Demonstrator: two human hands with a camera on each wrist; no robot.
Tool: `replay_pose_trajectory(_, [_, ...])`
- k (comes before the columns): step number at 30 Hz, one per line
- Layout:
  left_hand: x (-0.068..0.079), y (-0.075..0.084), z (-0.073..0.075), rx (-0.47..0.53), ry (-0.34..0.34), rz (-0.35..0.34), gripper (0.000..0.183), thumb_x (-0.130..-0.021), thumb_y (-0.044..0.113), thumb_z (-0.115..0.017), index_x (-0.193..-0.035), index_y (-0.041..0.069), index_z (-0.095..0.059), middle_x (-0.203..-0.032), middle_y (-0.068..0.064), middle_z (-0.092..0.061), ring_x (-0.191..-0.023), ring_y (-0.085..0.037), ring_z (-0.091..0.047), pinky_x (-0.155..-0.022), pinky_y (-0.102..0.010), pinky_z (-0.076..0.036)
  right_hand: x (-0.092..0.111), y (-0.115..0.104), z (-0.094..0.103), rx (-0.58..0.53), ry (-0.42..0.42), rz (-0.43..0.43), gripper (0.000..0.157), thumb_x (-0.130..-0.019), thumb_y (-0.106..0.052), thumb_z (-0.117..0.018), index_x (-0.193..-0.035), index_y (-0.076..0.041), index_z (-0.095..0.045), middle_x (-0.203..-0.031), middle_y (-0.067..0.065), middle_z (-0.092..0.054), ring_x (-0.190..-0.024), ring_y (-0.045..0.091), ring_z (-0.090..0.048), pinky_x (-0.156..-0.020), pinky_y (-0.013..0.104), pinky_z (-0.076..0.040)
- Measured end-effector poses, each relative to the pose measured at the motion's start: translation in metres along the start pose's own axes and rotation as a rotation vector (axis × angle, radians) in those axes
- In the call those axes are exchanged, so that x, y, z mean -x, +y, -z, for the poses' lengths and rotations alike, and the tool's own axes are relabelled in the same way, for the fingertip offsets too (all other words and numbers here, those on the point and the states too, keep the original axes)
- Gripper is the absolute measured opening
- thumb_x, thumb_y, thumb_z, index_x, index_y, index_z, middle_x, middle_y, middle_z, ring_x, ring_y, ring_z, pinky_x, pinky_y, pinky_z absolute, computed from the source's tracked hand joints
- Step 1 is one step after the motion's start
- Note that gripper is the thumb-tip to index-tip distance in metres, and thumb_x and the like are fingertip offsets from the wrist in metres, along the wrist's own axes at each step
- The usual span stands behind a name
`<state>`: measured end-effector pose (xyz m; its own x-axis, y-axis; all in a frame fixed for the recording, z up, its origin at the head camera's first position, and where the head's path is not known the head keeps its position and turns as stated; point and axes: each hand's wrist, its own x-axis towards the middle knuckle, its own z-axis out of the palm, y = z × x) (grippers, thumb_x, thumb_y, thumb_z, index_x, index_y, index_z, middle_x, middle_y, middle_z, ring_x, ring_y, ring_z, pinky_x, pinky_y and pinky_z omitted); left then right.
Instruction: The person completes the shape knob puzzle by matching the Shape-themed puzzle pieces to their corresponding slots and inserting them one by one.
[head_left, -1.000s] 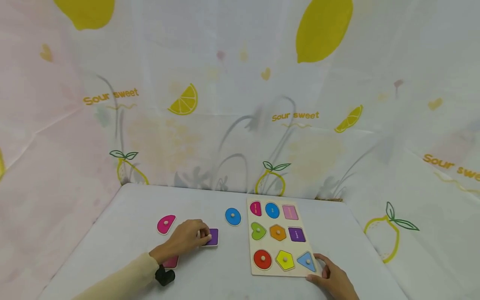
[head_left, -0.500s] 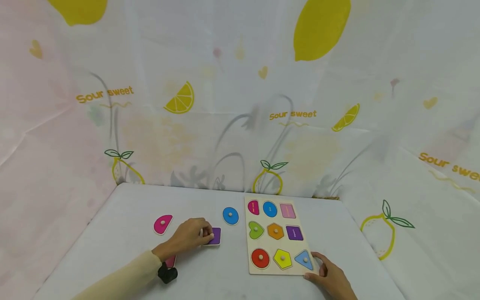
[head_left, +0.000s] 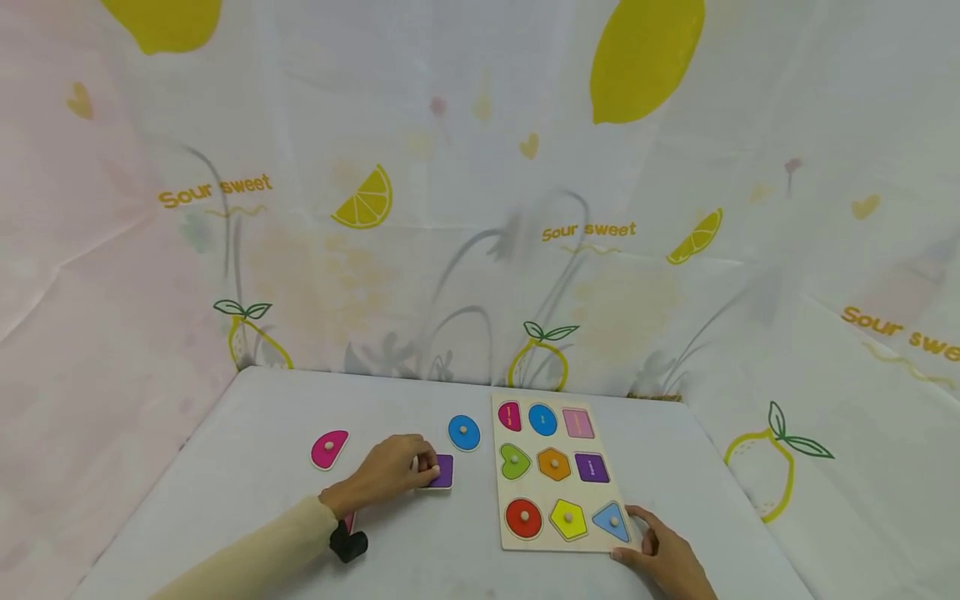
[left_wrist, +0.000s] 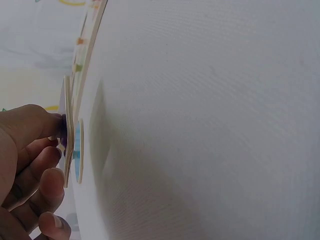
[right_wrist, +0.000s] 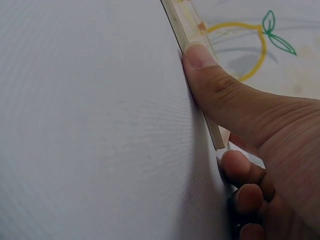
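My left hand point(head_left: 390, 468) pinches the knob of a purple square puzzle piece point(head_left: 445, 472), left of the board. The left wrist view shows that piece point(left_wrist: 68, 95) edge-on, raised above its shadow on the table. At the lower right corner of a wooden peg puzzle board point(head_left: 536, 540), my right hand point(head_left: 666, 557) grips the edge; its thumb point(right_wrist: 202, 65) presses the near side in the right wrist view. Seated in the board are a green heart point(head_left: 515, 461), an orange hexagon point(head_left: 553, 464), a red circle point(head_left: 522, 518), a yellow pentagon point(head_left: 567, 521) and a blue triangle point(head_left: 611, 522).
A blue knobbed oval piece point(head_left: 464, 433) lies beyond my left hand, near the board. Farther left rests a pink half-round piece point(head_left: 329, 450). Another pink piece point(head_left: 349, 522) is mostly hidden under my left wrist. A lemon-print cloth point(head_left: 450, 275) hangs behind the white table point(head_left: 420, 550).
My left hand has moved a little to the right with the purple square piece, toward the board. My right hand and the board stay in place; the head view shifts slightly.
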<state>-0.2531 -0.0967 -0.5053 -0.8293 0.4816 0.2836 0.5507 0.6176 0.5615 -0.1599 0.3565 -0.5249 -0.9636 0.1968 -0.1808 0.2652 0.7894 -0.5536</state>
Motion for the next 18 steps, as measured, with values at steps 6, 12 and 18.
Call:
replay_pose_trajectory(6, [-0.005,0.001,-0.004,-0.02,0.0,-0.007,0.009,-0.091,0.02,-0.08,-0.086,0.02,-0.072,-0.077,0.017,-0.056,-0.071,-0.004,-0.052,-0.062,-0.023,-0.046,0.001,0.0,0.0,0.001,0.005,0.012,0.104,-0.061,-0.064,-0.09,-0.14,-0.005,-0.057,-0.073,0.005,-0.047,-0.066,0.019,-0.045,-0.058,0.029,-0.038])
replay_pose_trajectory(12, [-0.011,0.003,-0.009,-0.033,0.004,-0.038,0.009,-0.091,0.022,-0.08,-0.086,0.02,-0.073,-0.076,0.017,-0.056,-0.069,-0.002,-0.05,-0.06,-0.022,-0.045,0.001,0.001,0.0,0.003,0.001,0.007,0.102,-0.063,-0.061,-0.091,-0.141,-0.004,-0.057,-0.074,0.004,-0.047,-0.067,0.019,-0.045,-0.059,0.029,-0.037])
replay_pose_trajectory(18, [-0.019,0.009,-0.012,-0.038,0.002,-0.037,0.009,-0.091,0.021,-0.08,-0.085,0.019,-0.073,-0.075,0.017,-0.055,-0.067,-0.003,-0.049,-0.058,-0.023,-0.045,0.001,0.001,-0.001,-0.006,0.0,0.002,0.1,-0.064,-0.06,-0.09,-0.142,-0.006,-0.057,-0.075,0.004,-0.047,-0.068,0.019,-0.045,-0.059,0.029,-0.037])
